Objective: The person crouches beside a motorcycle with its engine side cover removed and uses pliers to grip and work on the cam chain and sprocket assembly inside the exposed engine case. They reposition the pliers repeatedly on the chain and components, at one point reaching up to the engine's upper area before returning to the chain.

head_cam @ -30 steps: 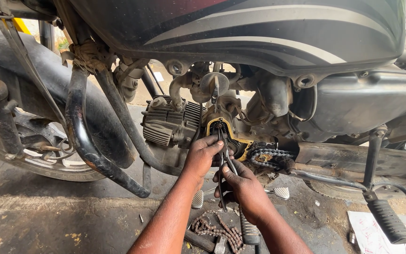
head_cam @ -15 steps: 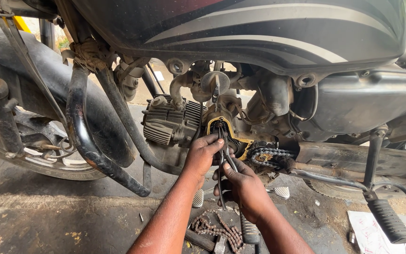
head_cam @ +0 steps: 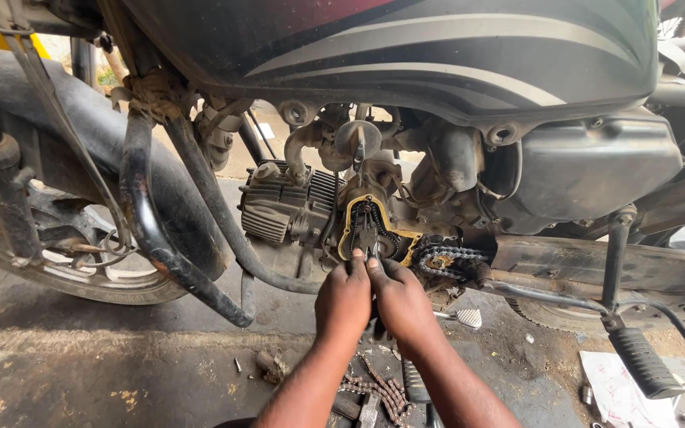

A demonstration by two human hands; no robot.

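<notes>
A motorcycle engine (head_cam: 287,210) stands before me with its side cover off. A small chain runs inside the yellow-edged opening (head_cam: 368,230). My left hand (head_cam: 342,297) and my right hand (head_cam: 402,305) are pressed together just below that opening. Both are closed around a thin dark metal tool (head_cam: 370,240). Its tip reaches up into the opening at the small chain, and its handles are hidden between my palms. A drive chain on its sprocket (head_cam: 447,260) sits just right of my hands.
The dark fuel tank (head_cam: 438,47) hangs overhead. At left are the front wheel (head_cam: 57,269) and a curved black guard bar (head_cam: 152,238). A footpeg (head_cam: 642,361) juts out at right above a white paper (head_cam: 620,388). A loose chain (head_cam: 382,388) and tools lie on the dirty floor.
My hands have slid lower and closed together. The tool handles that showed between them earlier are now covered by my palms.
</notes>
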